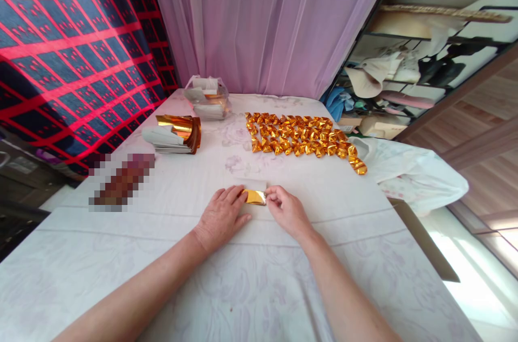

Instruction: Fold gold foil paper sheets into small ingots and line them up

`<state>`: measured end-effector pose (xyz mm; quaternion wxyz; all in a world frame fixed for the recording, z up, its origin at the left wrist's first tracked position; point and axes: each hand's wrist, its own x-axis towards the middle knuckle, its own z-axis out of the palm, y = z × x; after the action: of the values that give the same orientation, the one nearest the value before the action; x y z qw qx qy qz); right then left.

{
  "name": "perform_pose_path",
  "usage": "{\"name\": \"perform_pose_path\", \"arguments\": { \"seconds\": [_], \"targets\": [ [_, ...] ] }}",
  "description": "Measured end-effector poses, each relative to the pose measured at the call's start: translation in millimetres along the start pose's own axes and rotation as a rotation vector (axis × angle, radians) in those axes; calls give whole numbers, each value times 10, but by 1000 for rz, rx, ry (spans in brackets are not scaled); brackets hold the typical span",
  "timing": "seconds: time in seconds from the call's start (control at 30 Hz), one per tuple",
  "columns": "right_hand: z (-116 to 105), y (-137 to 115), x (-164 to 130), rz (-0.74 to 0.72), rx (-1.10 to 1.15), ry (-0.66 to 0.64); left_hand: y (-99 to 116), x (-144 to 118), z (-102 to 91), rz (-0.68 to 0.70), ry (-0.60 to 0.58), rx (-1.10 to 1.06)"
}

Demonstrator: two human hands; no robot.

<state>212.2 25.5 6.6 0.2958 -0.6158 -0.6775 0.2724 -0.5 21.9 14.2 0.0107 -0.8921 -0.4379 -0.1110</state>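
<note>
Both hands are working one little gold foil sheet [255,197] right in the middle of the table, close to the near edge. The right hand [286,211] has its fingertips pinched on the sheet's right end, while the left hand [220,217] lies flat, fingers together, pressing down on the left end. The sheet looks partly folded, gold side up with a pale strip showing just behind it, flat on the white tablecloth [259,277]. Further back and to the right there's a whole bunch of finished folded gold pieces [301,137] lined up in neat rows, with a few trailing off toward the right edge. Back left sits a stack of unfolded gold sheets [178,134], curling up a bit, and behind that a clear plastic bag [206,98] with more paper in it. A white plastic bag [416,172] hangs off the right side of the table, and a purple curtain [263,18] hangs behind everything.
</note>
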Motion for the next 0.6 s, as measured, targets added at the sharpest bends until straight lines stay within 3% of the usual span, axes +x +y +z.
{"name": "perform_pose_path", "arguments": {
  "seconds": [0.23,0.6],
  "targets": [
    [7,-14,-143,-76,45,-51,-39,-130,47,2,36,-55],
    [49,35,-206,-273,-176,-18,-56,74,-40,42,102,38]
  ]
}}
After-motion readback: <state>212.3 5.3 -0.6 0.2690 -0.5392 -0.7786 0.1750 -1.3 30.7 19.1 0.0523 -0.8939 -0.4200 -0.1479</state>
